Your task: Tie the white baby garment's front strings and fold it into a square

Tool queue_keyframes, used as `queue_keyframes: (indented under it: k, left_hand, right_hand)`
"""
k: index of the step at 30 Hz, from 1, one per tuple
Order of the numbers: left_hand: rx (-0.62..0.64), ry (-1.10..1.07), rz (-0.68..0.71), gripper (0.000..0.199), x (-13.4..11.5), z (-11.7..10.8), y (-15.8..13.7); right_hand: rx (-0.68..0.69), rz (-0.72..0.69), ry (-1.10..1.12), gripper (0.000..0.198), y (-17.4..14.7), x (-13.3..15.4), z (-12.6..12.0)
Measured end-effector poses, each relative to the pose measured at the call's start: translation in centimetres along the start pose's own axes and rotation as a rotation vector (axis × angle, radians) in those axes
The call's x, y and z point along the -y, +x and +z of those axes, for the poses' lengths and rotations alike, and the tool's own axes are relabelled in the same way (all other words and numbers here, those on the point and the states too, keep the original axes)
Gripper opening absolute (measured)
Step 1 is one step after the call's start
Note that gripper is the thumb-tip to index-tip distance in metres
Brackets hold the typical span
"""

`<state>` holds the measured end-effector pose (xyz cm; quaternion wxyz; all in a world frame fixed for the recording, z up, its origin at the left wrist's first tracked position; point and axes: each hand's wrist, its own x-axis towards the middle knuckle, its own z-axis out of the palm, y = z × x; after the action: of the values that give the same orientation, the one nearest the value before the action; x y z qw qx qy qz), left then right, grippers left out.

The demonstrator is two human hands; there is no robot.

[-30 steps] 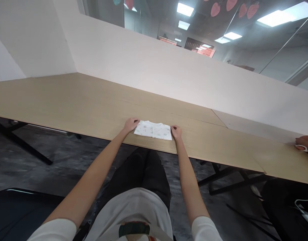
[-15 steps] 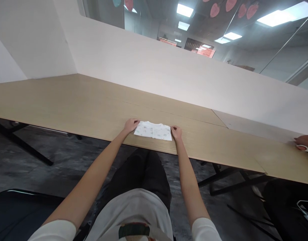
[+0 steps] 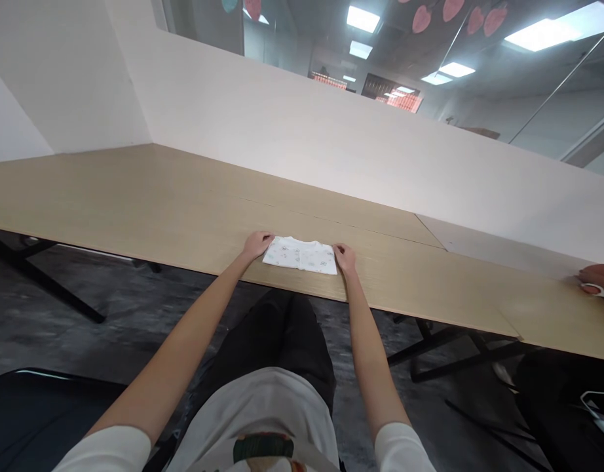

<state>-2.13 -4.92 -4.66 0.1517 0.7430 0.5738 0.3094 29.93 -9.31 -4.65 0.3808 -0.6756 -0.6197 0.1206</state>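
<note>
A small white shirt (image 3: pixel 300 255) with a scattered faint print lies folded flat near the table's front edge. Its far side dips in the middle like a neckline, and a line runs down its centre. My left hand (image 3: pixel 257 244) has its fingers closed on the far left corner. At the far right corner, my right hand (image 3: pixel 346 257) pinches the cloth between thumb and fingers. Both fingertips are small in view, and the cloth under them is partly hidden.
The long wooden table (image 3: pixel 135 203) runs along a white wall (image 3: pixel 282 124) below a glass pane. At the far right lies an orange-brown object (image 3: pixel 601 275) beside a white-orange ring-shaped handle (image 3: pixel 593 289). A black chair (image 3: pixel 51 419) stands lower left.
My right hand has shifted very slightly to the left and away from me at the shirt's corner. The shirt and my left hand stay practically still.
</note>
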Motion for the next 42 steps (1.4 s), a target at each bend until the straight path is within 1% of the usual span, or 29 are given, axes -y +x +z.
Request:
queue_keyframes:
  k: [3, 6, 8, 10, 12, 14, 16, 17, 19, 21, 23, 26, 28, 29, 31, 33, 36, 38, 40, 42]
  left_hand:
    - [0.008, -0.037, 0.025, 0.043, 0.3, 0.1, 0.2]
    - [0.015, -0.053, 0.021, 0.046, 0.7, 0.4, 0.3]
    - [0.019, -0.067, 0.013, 0.045, 0.8, 0.4, 0.3]
    - [0.018, -0.094, 0.025, 0.043, 0.8, 0.4, 0.2]
    - [0.014, -0.144, 0.047, 0.040, 0.5, 0.1, 0.2]
    - [-0.008, -0.216, 0.070, 0.037, -0.3, -0.7, 0.6]
    - [-0.049, -0.288, 0.086, 0.034, -1.8, -2.1, 1.4]
    - [-0.076, -0.315, 0.095, 0.033, -2.7, -3.1, 2.0]
    - [-0.124, -0.346, 0.148, 0.033, -4.8, -5.5, 3.6]
    - [-0.207, -0.343, 0.247, 0.036, -7.0, -8.5, 5.4]
    - [-0.280, -0.306, 0.352, 0.040, -9.0, -11.5, 7.1]
    - [-0.307, -0.180, 0.459, 0.040, -11.0, -15.2, 9.2]
    - [-0.290, -0.099, 0.490, 0.039, -11.7, -16.5, 10.0]
    - [-0.279, -0.066, 0.496, 0.040, -11.9, -16.7, 10.1]
    - [-0.260, -0.007, 0.482, 0.042, -11.8, -16.5, 10.1]
    - [-0.235, 0.057, 0.421, 0.045, -11.1, -15.4, 9.6]
    - [-0.157, 0.175, 0.280, 0.046, -9.4, -12.8, 8.6]
    - [-0.094, 0.258, 0.201, 0.044, -7.9, -10.9, 7.9]
    - [-0.054, 0.313, 0.135, 0.044, -6.4, -9.1, 7.5]
    - [-0.040, 0.317, 0.075, 0.046, -5.0, -7.7, 7.1]
  right_hand:
    - [0.037, -0.059, -0.078, 0.030, 0.0, 0.1, 0.0]
    - [0.012, -0.057, -0.104, 0.028, 0.1, 0.1, 0.1]
    - [-0.019, -0.057, -0.027, 0.025, 0.0, -0.1, 0.3]
    - [-0.058, -0.048, 0.101, 0.023, -0.1, -0.2, 0.4]
    - [-0.084, -0.006, 0.243, 0.022, -0.2, 0.1, 0.2]
    - [-0.098, 0.048, 0.359, 0.019, -0.2, 1.0, -0.6]
    - [-0.114, 0.053, 0.437, 0.017, 0.3, 2.5, -2.4]
    - [-0.127, 0.023, 0.473, 0.018, 0.7, 3.5, -3.6]
    - [-0.179, -0.098, 0.549, 0.023, 2.1, 5.7, -6.4]
    - [-0.236, -0.234, 0.587, 0.029, 3.8, 7.9, -9.6]
    - [-0.268, -0.331, 0.574, 0.034, 5.7, 9.9, -12.8]
    - [-0.274, -0.410, 0.517, 0.034, 7.8, 12.0, -16.5]
    - [-0.299, -0.413, 0.438, 0.033, 8.4, 12.6, -17.9]
    - [-0.311, -0.406, 0.379, 0.032, 8.6, 12.5, -18.3]
    - [-0.312, -0.388, 0.229, 0.033, 8.5, 12.0, -18.3]
    - [-0.268, -0.362, 0.042, 0.037, 8.2, 10.8, -17.4]
    - [-0.130, -0.257, -0.263, 0.045, 7.6, 8.6, -15.2]
    - [-0.031, -0.179, -0.424, 0.050, 7.1, 7.2, -13.5]
    - [0.040, -0.134, -0.516, 0.051, 6.7, 5.9, -12.1]
    - [0.089, -0.106, -0.542, 0.048, 6.2, 4.7, -11.1]
